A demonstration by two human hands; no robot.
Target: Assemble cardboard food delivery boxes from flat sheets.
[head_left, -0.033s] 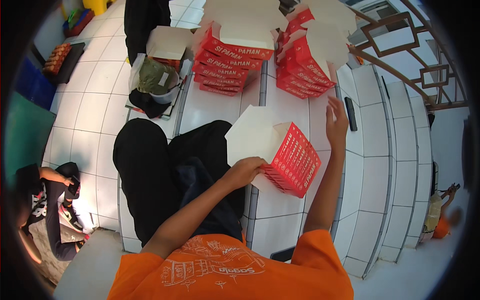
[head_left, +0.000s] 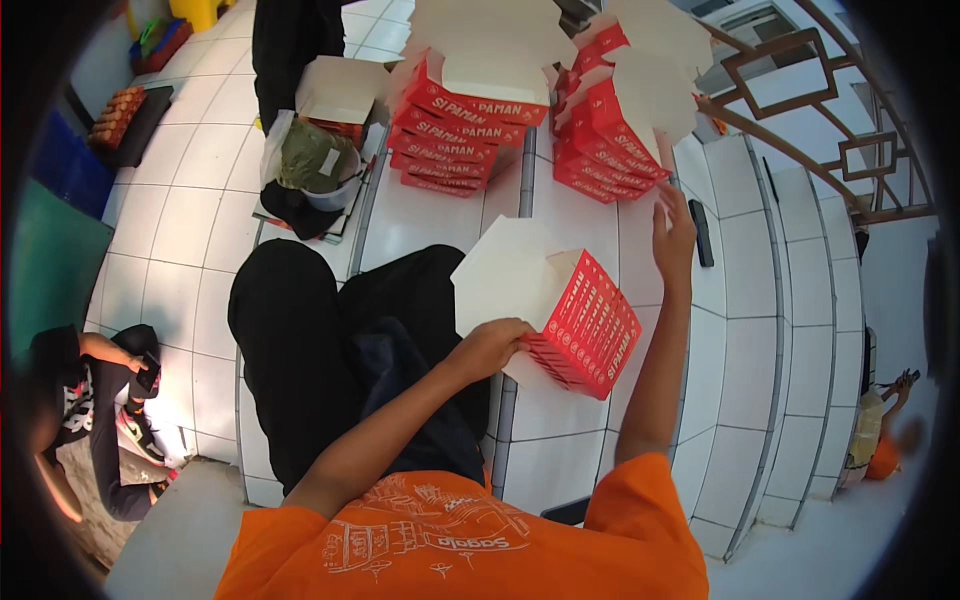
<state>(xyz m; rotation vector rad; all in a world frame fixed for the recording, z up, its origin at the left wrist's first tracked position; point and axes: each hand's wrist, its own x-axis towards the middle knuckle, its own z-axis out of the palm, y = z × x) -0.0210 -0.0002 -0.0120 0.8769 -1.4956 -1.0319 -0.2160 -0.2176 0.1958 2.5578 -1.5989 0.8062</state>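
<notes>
left hand (head_left: 488, 349) gripping cartons (head_left: 590, 325), right hand (head_left: 676, 235) apart

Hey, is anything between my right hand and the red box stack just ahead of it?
Nothing visible. Your right hand has its fingertips close to that red box stack's near corner. The red cartons in your left hand and the dark slim object are off to either side.

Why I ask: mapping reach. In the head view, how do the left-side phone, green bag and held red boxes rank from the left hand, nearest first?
1. Held red boxes: left hand grips them.
2. Green bag: ahead, left.
3. Left-side phone: far left.
</notes>
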